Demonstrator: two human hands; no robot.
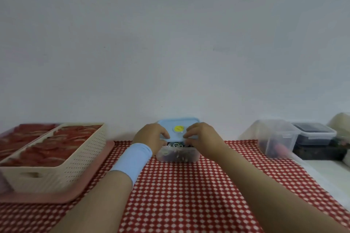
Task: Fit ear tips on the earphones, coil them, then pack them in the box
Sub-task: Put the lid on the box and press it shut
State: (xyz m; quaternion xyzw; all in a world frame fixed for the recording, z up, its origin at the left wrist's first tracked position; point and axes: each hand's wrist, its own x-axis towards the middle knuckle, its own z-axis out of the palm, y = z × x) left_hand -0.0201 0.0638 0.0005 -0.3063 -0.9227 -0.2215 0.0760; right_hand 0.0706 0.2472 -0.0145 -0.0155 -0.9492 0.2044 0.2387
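By the far wall (170, 43), left hand (151, 134) and right hand (202, 136) pinch the blue lid (178, 122) over the box (178, 155); checked cloth (180, 185) nearer.

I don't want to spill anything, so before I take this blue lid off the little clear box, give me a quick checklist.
1. Grip: left hand and right hand both pinch the blue lid at its front edge: ok.
2. Lid release: front edge raised off the clear box; back edge hidden: cannot tell.
3. Box seating: flat on the checked cloth: ok.
4. Contents: small pieces show in the gap; whether any catch the lid: cannot tell.
5. Set-down spot: bare cloth in front of the box: ok.
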